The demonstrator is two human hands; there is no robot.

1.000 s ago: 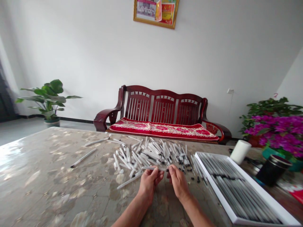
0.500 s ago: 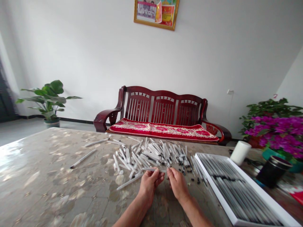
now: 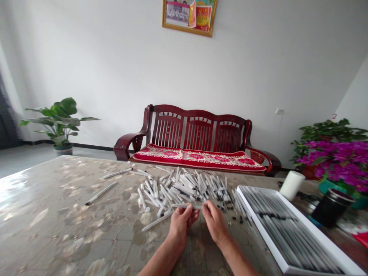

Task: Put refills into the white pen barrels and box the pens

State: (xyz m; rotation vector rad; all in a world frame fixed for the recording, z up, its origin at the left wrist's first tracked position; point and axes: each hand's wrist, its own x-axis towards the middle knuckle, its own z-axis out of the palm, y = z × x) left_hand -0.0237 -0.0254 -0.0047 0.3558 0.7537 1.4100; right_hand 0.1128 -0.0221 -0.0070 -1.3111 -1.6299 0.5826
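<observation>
My left hand (image 3: 180, 223) and my right hand (image 3: 215, 223) meet just above the table's near middle. Both pinch the same thin white pen (image 3: 186, 206), held level between them; the left grips its barrel and the right closes on its right end. Directly behind the hands lies a heap of white pen parts (image 3: 184, 186), some with black tips. Several small black bits (image 3: 235, 218) are scattered to the right of the heap.
A white tray (image 3: 313, 241) filled with rows of pens lies at the right. Behind it stand a white cup (image 3: 291, 184) and a black jar (image 3: 330, 207). Two loose pens (image 3: 100, 192) lie left. Beyond the marble table (image 3: 57, 230) is a wooden bench (image 3: 198, 142).
The two hands have shifted very slightly toward the heap while still holding the pen; little else has moved.
</observation>
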